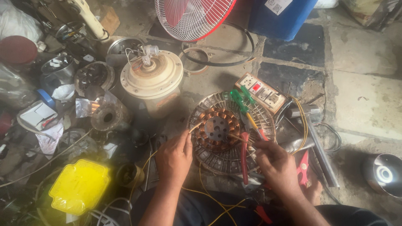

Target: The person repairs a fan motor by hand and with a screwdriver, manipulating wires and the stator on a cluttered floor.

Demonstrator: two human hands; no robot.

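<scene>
Copper-wound stator (pixel 216 128) seated in a round metal cage (pixel 268 121) on the stone floor (pixel 364 96), taken as landmark. Left hand (pixel 175 157) lies at the stator's left edge, fingers pinched on a thin stick (pixel 195 127) slanting up toward the windings. Right hand (pixel 277 164) lies lower right of the stator, pinching a second thin stick (pixel 239 138) whose long axis runs leftward to the hub. Both hands are about equally near. Red-handled pliers (pixel 244 157) rest just beside the stator's lower right.

A white square label (pixel 278 5) sits on the blue container (pixel 281 19) at the top edge, right of centre.
</scene>
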